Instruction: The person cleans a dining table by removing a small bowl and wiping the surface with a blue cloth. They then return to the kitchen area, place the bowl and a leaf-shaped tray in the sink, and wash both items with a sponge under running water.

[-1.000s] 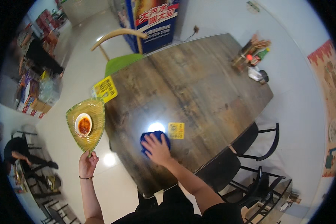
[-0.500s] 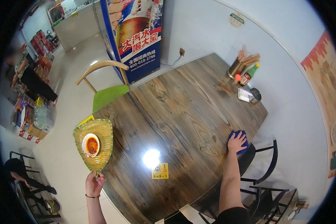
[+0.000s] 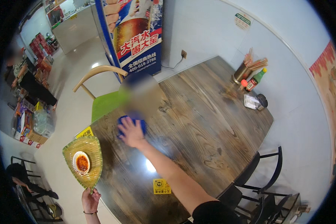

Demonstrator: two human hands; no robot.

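Observation:
My left hand (image 3: 90,201) grips the narrow end of a green-rimmed woven basket tray (image 3: 91,149), held beside the table's left edge. On the tray sits a small white bowl (image 3: 75,161) with red chili sauce (image 3: 83,163). My right hand (image 3: 132,133) lies spread flat on a blue cloth (image 3: 143,126), pressing it to the wooden table (image 3: 198,130) near its left far side. A yellow square sticker (image 3: 162,186) is on the tabletop near my right forearm.
At the table's far right stand a chopstick holder (image 3: 242,72), a green-capped sauce bottle (image 3: 256,79) and a dark-lidded jar (image 3: 261,100). A green-seated chair (image 3: 102,105) is at the far left, black chairs (image 3: 274,168) at the right. A person (image 3: 35,84) stands far left.
My right hand has swept the blue cloth from the table's right edge across to the left side. My left hand and the tray have shifted slightly left and nearer.

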